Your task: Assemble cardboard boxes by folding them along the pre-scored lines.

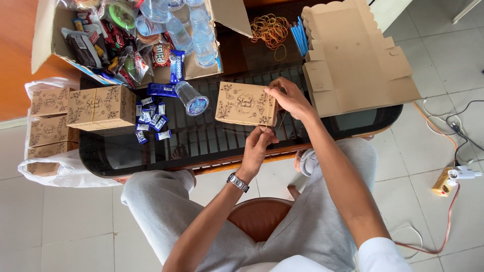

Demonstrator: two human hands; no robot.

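Above the dark glass table [201, 146], a small brown cardboard box with printed flowers [245, 104] is held up. Its right edge is pinched by the right hand [291, 99], fingers closed on it. The left hand [258, 146] is curled just below the box's corner. A clear plastic water cup [192, 98] is laid nearby. Flat cardboard sheets [353, 60] are stacked beside the box.

Left of the hands, small blue candies [151, 120] lie beside a sealed water cup [192, 98]; beyond the hands, rubber bands [270, 28] and blue straws [300, 38]; right, flat cardboard blanks [353, 60].
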